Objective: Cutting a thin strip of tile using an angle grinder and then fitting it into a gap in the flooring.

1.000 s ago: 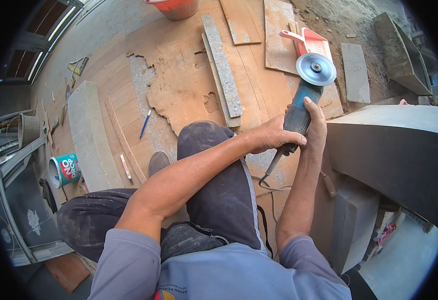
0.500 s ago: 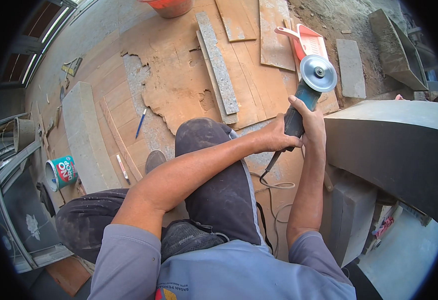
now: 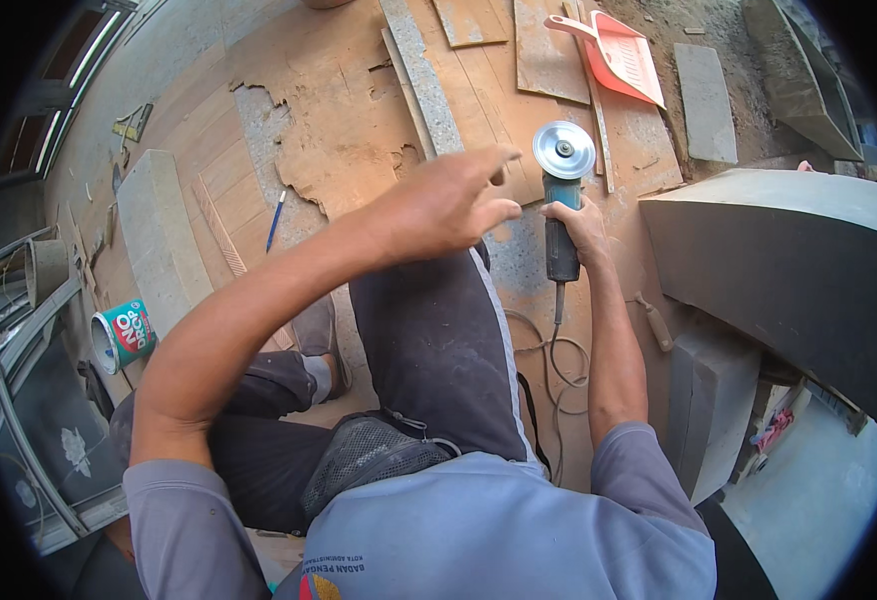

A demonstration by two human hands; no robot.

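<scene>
The right hand (image 3: pixel 584 228) is clamping its fingers and thumb around the body of a teal-and-black, cylindrical angle grinder (image 3: pixel 562 188). The left hand (image 3: pixel 444 200) is hovering apart from it above the bent knee (image 3: pixel 424 270), its thumb and fingers spreading with nothing between them.

The grinder is sitting in the right hand over the tan floor covering (image 3: pixel 344 90), inward from the edge meeting the brown soil (image 3: pixel 659 25); whether it is touching the floor, I cannot tell. Its long axis is running almost straight away from the person, the disc end pointing forward and the black tail pointing back. The smooth, shiny silver disc (image 3: pixel 564 148) is showing its round face and dark hub upward. A thin grey cord (image 3: pixel 558 302) is trailing from the tail and looping on the floor.

A pink plastic dustpan (image 3: pixel 627 65) is lying by the soil-side edge, its handle pointing left. Beyond the left hand, a long, speckled, stone-like grey strip (image 3: pixel 422 75) is lying flat. The floor covering is showing a ragged, torn edge near a slim blue pencil-like stick (image 3: pixel 276 222).
</scene>
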